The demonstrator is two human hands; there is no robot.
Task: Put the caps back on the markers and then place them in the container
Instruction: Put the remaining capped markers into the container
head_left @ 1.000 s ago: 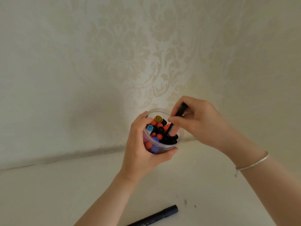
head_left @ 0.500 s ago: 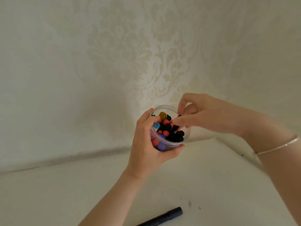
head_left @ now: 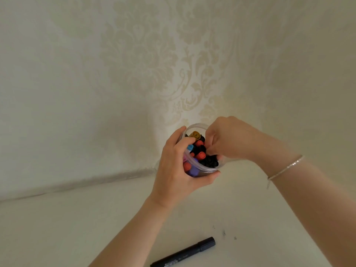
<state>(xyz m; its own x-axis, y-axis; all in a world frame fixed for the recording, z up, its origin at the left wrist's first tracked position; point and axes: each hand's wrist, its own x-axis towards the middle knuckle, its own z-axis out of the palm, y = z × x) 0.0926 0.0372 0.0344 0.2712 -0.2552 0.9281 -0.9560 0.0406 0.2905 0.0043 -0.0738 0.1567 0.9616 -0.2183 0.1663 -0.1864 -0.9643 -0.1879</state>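
Now that the marker held earlier has sunk among the others, right hand (head_left: 229,141) fingers curl into the container (head_left: 210,170), grip unclear; left hand (head_left: 177,166) grips it; one capped marker (head_left: 185,254) remains on the counter (head_left: 77,228).

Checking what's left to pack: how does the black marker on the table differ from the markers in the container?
The black marker lies flat on the table, alone and untouched; the markers in the container stand bunched on end, only their caps showing. Its cap is dark; theirs include red, blue, yellow and black. The left hand holds the container, the right hand reaches among them. All look capped.
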